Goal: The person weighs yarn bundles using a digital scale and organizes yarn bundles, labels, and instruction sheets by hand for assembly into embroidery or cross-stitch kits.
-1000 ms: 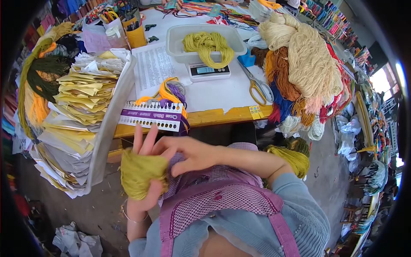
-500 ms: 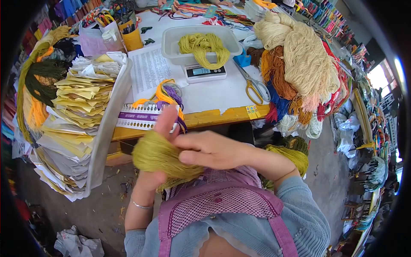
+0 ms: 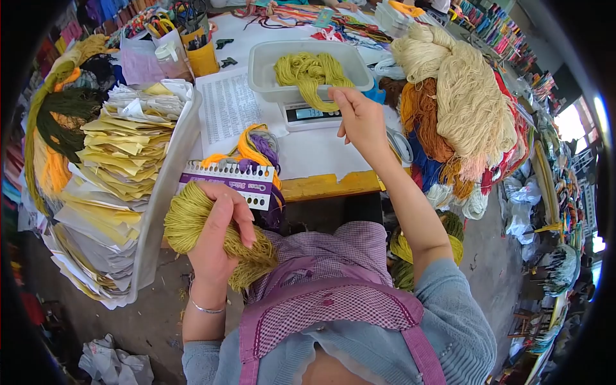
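My left hand (image 3: 221, 228) is wrapped around a thick olive-green skein of thread (image 3: 186, 221), held low in front of the apron. My right hand (image 3: 362, 122) reaches over the table, with thumb and forefinger pinched at the front edge of a translucent plastic tub (image 3: 262, 72). In that tub lies more olive-green thread (image 3: 308, 69), and a loop of it hangs over the front rim to my right fingertips. Under the tub stands a small digital scale (image 3: 290, 123) with a lit display, partly covered by the hanging thread.
A purple-and-white thread card (image 3: 247, 186) with orange and purple thread lies at the table's front edge. On the left is a stack of papers (image 3: 128, 138) in a long grey holder; on the right, a heap of cream skeins (image 3: 475, 96). A printed sheet (image 3: 224, 106) lies beside the tub.
My right hand has left the skein at my left hand and moved up and right to the thread at the tub. My left hand has lowered slightly with its skein.
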`<action>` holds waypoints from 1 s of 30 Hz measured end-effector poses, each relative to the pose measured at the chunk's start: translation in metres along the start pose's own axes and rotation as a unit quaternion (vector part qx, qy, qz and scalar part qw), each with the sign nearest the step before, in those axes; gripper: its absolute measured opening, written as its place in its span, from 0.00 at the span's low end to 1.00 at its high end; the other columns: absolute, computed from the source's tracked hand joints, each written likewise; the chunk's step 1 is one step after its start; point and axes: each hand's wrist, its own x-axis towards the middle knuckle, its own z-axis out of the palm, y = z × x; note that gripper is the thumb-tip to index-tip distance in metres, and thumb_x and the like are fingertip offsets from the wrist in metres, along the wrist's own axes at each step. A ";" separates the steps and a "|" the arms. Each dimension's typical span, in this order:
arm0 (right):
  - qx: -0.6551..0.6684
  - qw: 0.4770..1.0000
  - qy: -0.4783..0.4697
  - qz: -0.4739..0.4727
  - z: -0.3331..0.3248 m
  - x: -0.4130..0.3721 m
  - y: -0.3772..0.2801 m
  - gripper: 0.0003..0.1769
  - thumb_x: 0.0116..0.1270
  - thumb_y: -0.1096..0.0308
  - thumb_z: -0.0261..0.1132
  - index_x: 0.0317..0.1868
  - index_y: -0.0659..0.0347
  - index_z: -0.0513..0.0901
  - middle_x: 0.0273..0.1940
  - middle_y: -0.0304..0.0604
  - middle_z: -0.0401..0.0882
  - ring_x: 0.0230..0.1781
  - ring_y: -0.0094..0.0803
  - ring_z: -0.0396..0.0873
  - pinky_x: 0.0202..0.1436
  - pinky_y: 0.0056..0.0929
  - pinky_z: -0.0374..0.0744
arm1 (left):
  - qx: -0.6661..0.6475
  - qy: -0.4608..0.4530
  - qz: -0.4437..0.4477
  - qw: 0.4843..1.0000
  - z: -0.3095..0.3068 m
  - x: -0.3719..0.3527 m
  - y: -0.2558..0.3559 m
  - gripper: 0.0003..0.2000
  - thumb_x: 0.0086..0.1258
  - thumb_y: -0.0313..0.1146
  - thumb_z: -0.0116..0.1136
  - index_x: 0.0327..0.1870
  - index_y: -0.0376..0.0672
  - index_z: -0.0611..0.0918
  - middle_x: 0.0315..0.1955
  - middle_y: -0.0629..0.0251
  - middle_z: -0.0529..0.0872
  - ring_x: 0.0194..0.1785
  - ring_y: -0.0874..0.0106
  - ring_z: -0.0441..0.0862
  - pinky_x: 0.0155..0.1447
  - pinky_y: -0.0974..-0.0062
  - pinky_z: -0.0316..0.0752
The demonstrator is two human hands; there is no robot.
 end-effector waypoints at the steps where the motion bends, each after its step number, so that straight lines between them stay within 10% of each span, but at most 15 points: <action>1: -0.031 1.000 -0.001 0.000 0.003 0.003 0.003 0.16 0.73 0.61 0.59 0.48 0.65 0.83 0.31 0.40 0.84 0.18 0.22 0.79 0.15 0.23 0.72 | -0.002 0.005 -0.001 1.000 0.001 0.002 0.000 0.06 0.75 0.29 0.51 0.37 0.38 0.72 0.26 0.59 0.80 0.18 0.76 0.75 0.20 0.82 0.69; 5: -0.215 0.907 0.139 -0.334 0.030 0.035 0.060 0.17 0.70 0.57 0.62 0.45 0.64 0.83 0.27 0.41 0.83 0.15 0.25 0.78 0.15 0.27 0.71 | -0.002 -0.002 0.000 1.000 0.015 0.015 -0.001 0.04 0.74 0.27 0.51 0.37 0.38 0.73 0.26 0.61 0.80 0.19 0.78 0.75 0.22 0.82 0.70; 8: -0.329 0.920 0.012 -0.213 0.034 0.042 0.057 0.18 0.68 0.55 0.64 0.43 0.63 0.84 0.27 0.41 0.84 0.13 0.25 0.74 0.14 0.27 0.68 | 0.071 -0.018 -0.026 0.997 0.028 0.028 -0.009 0.05 0.74 0.30 0.53 0.40 0.38 0.77 0.28 0.65 0.81 0.22 0.80 0.74 0.27 0.82 0.70; 11: -0.010 0.984 -0.173 0.040 0.018 0.037 0.034 0.16 0.71 0.56 0.62 0.44 0.62 0.83 0.32 0.42 0.85 0.11 0.19 0.67 0.13 0.21 0.62 | 0.076 -0.007 -0.070 0.995 0.023 0.059 -0.031 0.13 0.75 0.40 0.54 0.44 0.38 0.82 0.30 0.70 0.81 0.27 0.84 0.73 0.29 0.84 0.67; 13: 0.304 0.903 -0.267 0.143 0.000 0.024 0.010 0.15 0.72 0.59 0.60 0.47 0.63 0.82 0.38 0.42 0.86 0.11 0.16 0.63 0.12 0.19 0.60 | 0.074 0.017 -0.114 0.991 0.020 0.078 -0.049 0.14 0.75 0.42 0.55 0.44 0.39 0.83 0.31 0.72 0.82 0.29 0.84 0.73 0.30 0.84 0.67; 21: 0.273 0.913 -0.276 0.128 -0.010 0.001 -0.004 0.13 0.73 0.60 0.59 0.44 0.62 0.81 0.35 0.38 0.85 0.11 0.13 0.63 0.11 0.16 0.58 | 0.019 -0.012 -0.134 0.991 0.039 0.104 -0.088 0.13 0.71 0.37 0.61 0.47 0.36 0.84 0.39 0.68 0.85 0.41 0.80 0.78 0.45 0.79 0.72; 30: 0.298 0.918 -0.234 0.114 -0.001 -0.004 -0.001 0.11 0.71 0.62 0.62 0.43 0.62 0.82 0.31 0.36 0.84 0.12 0.14 0.65 0.13 0.15 0.60 | 0.026 0.000 -0.138 0.990 0.029 0.105 -0.095 0.14 0.68 0.35 0.62 0.51 0.38 0.83 0.37 0.69 0.86 0.39 0.81 0.79 0.36 0.82 0.68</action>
